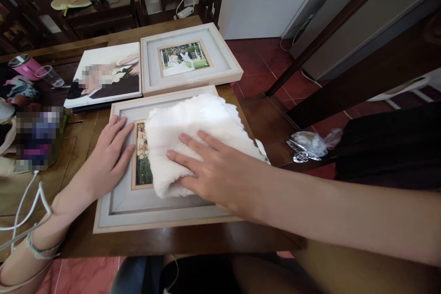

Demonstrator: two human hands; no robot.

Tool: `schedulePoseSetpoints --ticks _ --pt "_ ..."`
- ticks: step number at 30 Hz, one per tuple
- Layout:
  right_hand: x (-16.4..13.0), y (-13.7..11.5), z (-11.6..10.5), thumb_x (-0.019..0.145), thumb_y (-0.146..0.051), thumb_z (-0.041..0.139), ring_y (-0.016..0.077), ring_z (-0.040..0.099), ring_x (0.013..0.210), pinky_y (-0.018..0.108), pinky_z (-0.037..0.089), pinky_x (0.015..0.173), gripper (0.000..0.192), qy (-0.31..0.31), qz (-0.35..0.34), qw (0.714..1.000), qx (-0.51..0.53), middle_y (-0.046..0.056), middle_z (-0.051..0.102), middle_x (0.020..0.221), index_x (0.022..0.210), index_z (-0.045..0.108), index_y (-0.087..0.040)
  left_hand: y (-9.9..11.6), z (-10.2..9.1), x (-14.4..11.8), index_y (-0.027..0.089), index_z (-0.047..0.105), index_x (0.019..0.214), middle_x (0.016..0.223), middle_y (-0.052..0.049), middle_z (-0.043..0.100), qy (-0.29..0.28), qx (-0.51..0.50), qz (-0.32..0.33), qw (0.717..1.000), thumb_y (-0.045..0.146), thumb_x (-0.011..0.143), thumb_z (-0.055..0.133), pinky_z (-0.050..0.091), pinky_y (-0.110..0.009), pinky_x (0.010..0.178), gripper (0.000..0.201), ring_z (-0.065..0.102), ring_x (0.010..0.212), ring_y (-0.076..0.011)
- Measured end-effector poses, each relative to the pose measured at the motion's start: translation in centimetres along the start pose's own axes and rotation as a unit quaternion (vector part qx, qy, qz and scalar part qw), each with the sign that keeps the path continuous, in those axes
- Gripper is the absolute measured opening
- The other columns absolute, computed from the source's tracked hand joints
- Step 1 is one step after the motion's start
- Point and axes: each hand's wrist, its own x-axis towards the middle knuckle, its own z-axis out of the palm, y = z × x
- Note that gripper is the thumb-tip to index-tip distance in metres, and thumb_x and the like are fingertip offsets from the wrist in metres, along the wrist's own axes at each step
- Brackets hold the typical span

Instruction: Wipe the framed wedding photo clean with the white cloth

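Right hand (206,165) flat, fingers spread, pressing white cloth (193,133) onto glass of near picture frame (138,206), centre of frame. Left hand (110,151) open, palm down on frame's left border, steadying it. Frame lies flat on wooden surface (82,138), lower edge close to surface's near edge. Risk: hard push toward body likely slides frame off edge; heavy pressure could stress glass. Second frame (189,59) and canvas print (106,73) just behind, upper centre; wide stroke may knock them. Plastic cup (50,76) upper left, well apart.

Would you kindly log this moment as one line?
right hand: flat on white cloth | cloth: on near picture frame | left hand: flat on frame's left side | frame: on wooden table
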Motion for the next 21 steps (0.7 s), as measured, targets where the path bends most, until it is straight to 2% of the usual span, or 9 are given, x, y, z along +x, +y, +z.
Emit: schedulePoseSetpoints --ticks 5,10,13,17,21 --pt "0.8 1.0 0.2 0.082 -0.014 0.064 0.0445 0.035 0.134 0.064 0.034 0.105 0.038 -0.013 0.022 1.000 -0.011 0.013 0.038 0.150 0.119 0.066 -0.020 -0.1 0.0 -0.1 0.025 0.029 0.146 0.154 -0.010 0.031 -0.001 -0.002 -0.007 1.000 0.036 0.099 0.035 0.023 -0.052 0.118 0.049 0.019 0.147 -0.0288" --pt "0.4 -0.3 0.3 0.089 -0.021 0.059 0.0469 0.037 0.132 0.068 0.034 0.103 0.029 -0.004 -0.009 1.000 0.005 0.015 0.044 0.146 0.116 0.068 -0.021 -0.1 0.1 -0.1 0.030 0.024 0.148 0.156 -0.007 0.028 -0.005 -0.003 -0.001 1.000 0.038 0.099 0.034 0.022 -0.055 0.118 0.051 0.017 0.147 -0.0299" --pt "0.1 -1.0 0.4 0.092 -0.023 0.054 0.0452 0.039 0.131 0.067 0.035 0.103 0.027 0.011 -0.029 0.999 0.016 0.013 0.046 0.145 0.115 0.069 -0.022 -0.1 0.1 -0.1 0.031 0.023 0.149 0.156 -0.007 0.028 -0.003 -0.003 -0.003 1.000 0.037 0.099 0.035 0.022 -0.055 0.118 0.052 0.017 0.147 -0.0301" --pt "0.3 -0.8 0.2 0.085 -0.021 0.064 0.0444 0.037 0.133 0.065 0.034 0.105 0.034 0.004 -0.019 1.000 0.023 0.013 0.044 0.147 0.119 0.067 -0.022 -0.2 0.2 -0.1 0.025 0.027 0.148 0.155 -0.011 0.030 0.004 0.001 0.009 1.000 0.036 0.099 0.035 0.024 -0.056 0.117 0.050 0.018 0.147 -0.0312" --pt "1.0 0.6 0.0 0.077 -0.013 0.069 0.0442 0.034 0.135 0.062 0.034 0.106 0.047 -0.014 0.006 1.000 0.017 0.012 0.039 0.150 0.123 0.064 -0.021 -0.2 0.1 -0.1 0.022 0.029 0.146 0.154 -0.013 0.031 0.004 0.005 0.011 1.000 0.034 0.099 0.036 0.025 -0.057 0.117 0.049 0.019 0.147 -0.0312"
